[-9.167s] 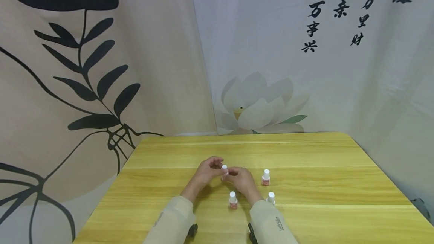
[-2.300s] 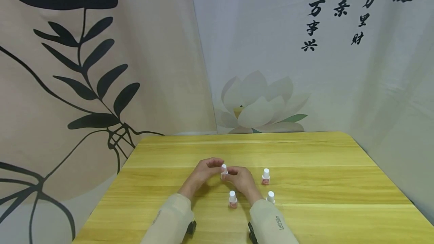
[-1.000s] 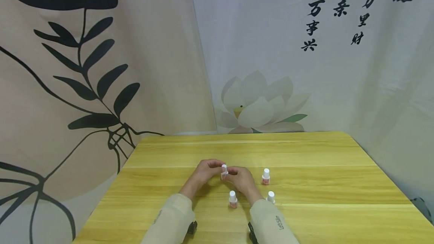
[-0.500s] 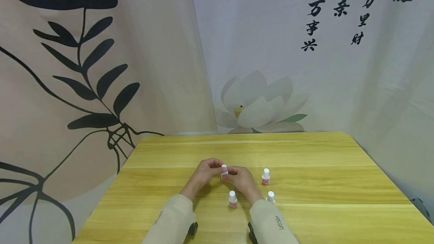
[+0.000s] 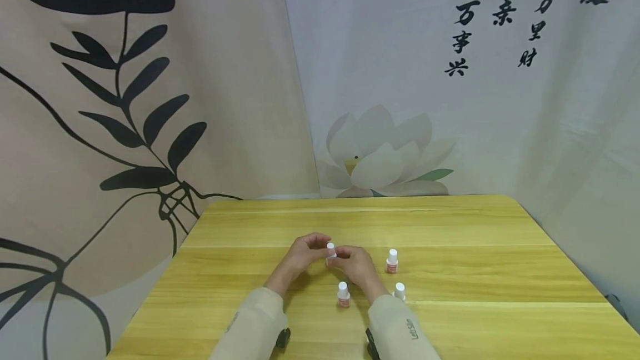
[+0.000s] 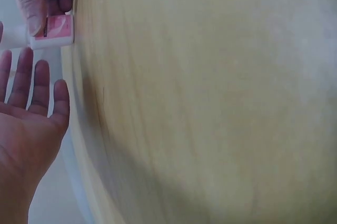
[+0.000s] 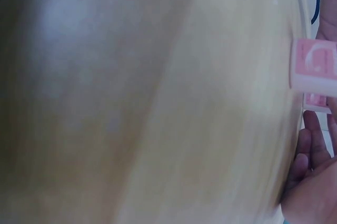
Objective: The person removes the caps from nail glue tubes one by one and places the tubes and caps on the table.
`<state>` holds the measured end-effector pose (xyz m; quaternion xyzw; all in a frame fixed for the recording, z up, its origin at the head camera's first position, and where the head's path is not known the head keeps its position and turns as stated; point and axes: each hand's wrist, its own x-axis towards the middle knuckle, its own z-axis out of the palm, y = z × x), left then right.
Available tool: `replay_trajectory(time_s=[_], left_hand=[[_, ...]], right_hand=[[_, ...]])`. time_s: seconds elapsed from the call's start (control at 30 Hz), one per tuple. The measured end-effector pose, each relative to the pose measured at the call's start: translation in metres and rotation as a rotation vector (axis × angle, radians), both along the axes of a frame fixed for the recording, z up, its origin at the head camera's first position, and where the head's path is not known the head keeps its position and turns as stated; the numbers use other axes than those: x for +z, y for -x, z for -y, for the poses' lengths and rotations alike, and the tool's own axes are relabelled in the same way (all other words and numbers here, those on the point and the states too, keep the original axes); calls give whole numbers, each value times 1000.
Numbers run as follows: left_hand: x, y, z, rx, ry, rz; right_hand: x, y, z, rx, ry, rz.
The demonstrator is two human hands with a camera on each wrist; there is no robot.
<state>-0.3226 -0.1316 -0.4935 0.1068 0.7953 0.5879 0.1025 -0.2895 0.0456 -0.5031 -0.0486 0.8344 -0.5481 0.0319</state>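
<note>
Both hands meet over the table at a small white bottle (image 5: 330, 249) with a white cap. My right hand (image 5: 354, 265) pinches its body; in the left wrist view the right thumb lies on the pink label (image 6: 60, 26). My left hand (image 5: 302, 254) has its thumb at the cap, and its other fingers stand spread in the left wrist view. The left index finger's contact with the cap is mostly hidden. In the right wrist view a nearer bottle (image 7: 316, 66) partly covers the held one, with the right hand's curled fingers (image 7: 314, 145) below.
Three more such bottles stand upright on the wooden table (image 5: 475, 271): one right of the hands (image 5: 392, 261), one between the forearms (image 5: 343, 295), and one partly behind the right sleeve (image 5: 399, 291). A printed curtain (image 5: 240, 99) hangs behind the table.
My left fingers shift slightly about the cap across the frames. The held bottle, the right hand and the standing bottles keep nearly the same places.
</note>
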Motion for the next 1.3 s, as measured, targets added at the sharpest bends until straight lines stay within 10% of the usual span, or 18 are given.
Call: replay_trajectory(time_s=[1.3], left_hand=[[1,4,2,-29,-15,17]], right_hand=[[-4,2,0,-2,16,4]])
